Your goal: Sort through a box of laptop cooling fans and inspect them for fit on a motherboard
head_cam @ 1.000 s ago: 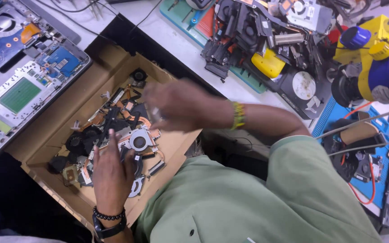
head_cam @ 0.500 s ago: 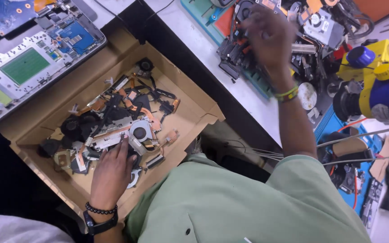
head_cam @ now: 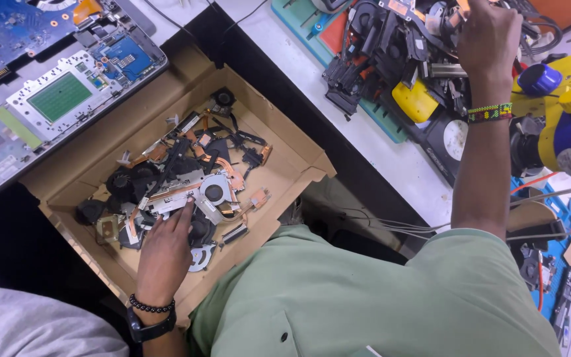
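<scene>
My left hand (head_cam: 163, 254), with a black bead bracelet and a dark watch at the wrist, lies flat in a shallow cardboard box (head_cam: 299, 155). Its fingertips rest on a silver laptop cooling fan with a copper heat pipe (head_cam: 199, 193), among several black fans and heat sinks. My right hand (head_cam: 490, 36), wearing a multicoloured woven bracelet, reaches far up to the right over a heap of dark laptop parts (head_cam: 391, 49) on a teal mat. I see only its back; the fingers curl down into the heap and are hidden.
An opened laptop chassis with a blue circuit board (head_cam: 54, 73) lies at the upper left. A yellow and blue tool (head_cam: 563, 99) stands at the right edge, beside a yellow part (head_cam: 414, 102). Thin cables (head_cam: 391, 228) cross near my green shirt. Blue trays sit at the lower right.
My right hand has swung from above the box up and right to the heap on the teal mat. My left hand has stayed in the box, shifting only slightly.
</scene>
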